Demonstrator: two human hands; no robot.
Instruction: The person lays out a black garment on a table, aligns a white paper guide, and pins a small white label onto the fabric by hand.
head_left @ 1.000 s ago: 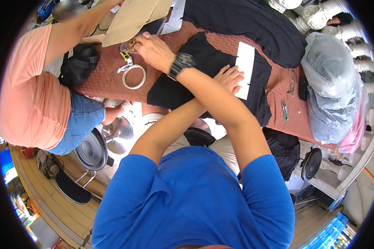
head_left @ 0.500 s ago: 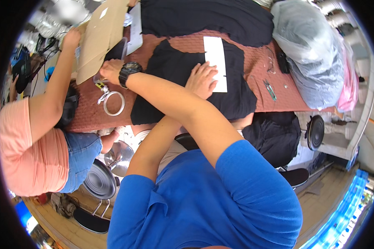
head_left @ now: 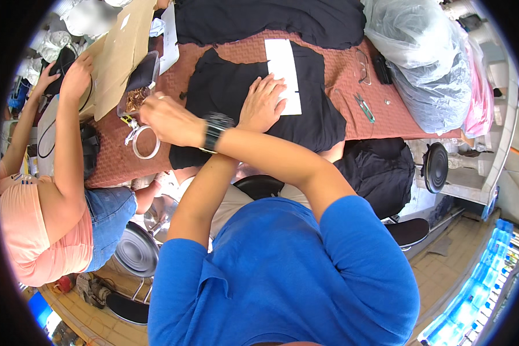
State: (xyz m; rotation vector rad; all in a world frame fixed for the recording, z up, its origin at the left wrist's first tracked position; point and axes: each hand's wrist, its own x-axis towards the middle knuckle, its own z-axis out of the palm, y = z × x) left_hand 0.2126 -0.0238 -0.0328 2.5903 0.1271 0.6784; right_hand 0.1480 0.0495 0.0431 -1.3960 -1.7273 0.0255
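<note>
My arms cross in front of me. My left hand (head_left: pixel 263 104) lies flat, fingers spread, partly on a white card strip (head_left: pixel 286 75) and partly on a cut piece of black fabric (head_left: pixel 219 81). My right hand (head_left: pixel 170 121), with a black watch on its wrist, reaches across to the left. Its fingers are drawn together beside a clear plastic box (head_left: pixel 154 66) holding small brass-coloured pieces (head_left: pixel 135 99). Anything between those fingertips is too small to make out. Just below lie a white ring (head_left: pixel 146 143) and a small yellow-and-white item.
More black fabric (head_left: pixel 271 20) lies along the far side of the brown table cover (head_left: pixel 340 75). Green-handled snips (head_left: pixel 364 108) and glasses (head_left: pixel 363 66) rest at right, near a large plastic-wrapped bundle (head_left: pixel 418 69). A co-worker (head_left: pixel 46 219) sits at left by a cardboard flap (head_left: pixel 124 57).
My right hand has drawn back from the plastic box toward me and the right, uncovering the brass-coloured pieces. My left hand stays on the strip. The co-worker's other hand has come into view.
</note>
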